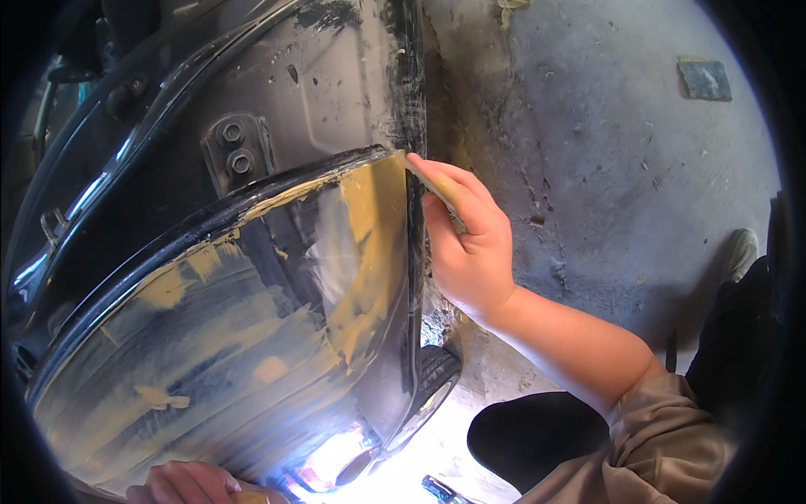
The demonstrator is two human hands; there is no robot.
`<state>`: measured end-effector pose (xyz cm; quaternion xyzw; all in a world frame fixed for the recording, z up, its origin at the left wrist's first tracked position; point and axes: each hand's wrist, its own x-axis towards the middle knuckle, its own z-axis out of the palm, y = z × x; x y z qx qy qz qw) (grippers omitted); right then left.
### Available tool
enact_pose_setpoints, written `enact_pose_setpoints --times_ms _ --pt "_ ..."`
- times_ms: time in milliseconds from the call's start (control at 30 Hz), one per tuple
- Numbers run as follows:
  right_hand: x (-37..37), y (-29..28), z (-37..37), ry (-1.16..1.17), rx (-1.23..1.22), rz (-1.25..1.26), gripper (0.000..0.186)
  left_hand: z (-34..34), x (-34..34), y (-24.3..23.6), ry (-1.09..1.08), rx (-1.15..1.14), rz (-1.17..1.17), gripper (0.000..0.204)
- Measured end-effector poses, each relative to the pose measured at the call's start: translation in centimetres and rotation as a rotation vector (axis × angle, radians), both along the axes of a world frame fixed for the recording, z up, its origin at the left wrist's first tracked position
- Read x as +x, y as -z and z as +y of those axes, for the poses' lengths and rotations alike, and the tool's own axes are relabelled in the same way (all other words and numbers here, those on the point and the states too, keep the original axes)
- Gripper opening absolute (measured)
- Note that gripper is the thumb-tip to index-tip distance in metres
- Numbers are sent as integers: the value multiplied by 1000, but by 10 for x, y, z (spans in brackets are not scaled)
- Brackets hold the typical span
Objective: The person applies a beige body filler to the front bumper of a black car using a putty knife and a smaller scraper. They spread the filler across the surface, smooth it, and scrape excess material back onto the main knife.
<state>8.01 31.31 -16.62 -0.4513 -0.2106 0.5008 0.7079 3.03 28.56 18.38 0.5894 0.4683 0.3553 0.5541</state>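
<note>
Pinching the flat spreader at the upper right corner of the filler-streaked car panel, my right hand has its fingers closed along it! Down low, my left hand curls by a yellowish piece; gripped or not, I can't tell. Beyond: a tyre, and grey floor carrying a dark flat pad.

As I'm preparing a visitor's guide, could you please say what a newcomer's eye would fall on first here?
Probably the yellow paste smeared over the dark car panel in the lower left. Next comes the right hand, holding a flat scraper by the panel's upper right corner. White glare at the bottom centre, below the tyre, also draws the eye.
</note>
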Motion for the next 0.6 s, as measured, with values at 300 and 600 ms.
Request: enact_pose_setpoints --times_ms 300,600 --pt "-17 -16 -39 -35 110 -188 58 7 -2 -2 62 -71 3 27" --pt "-39 -23 -100 -128 340 -278 59 6 -1 -3 37 -96 -29 22"
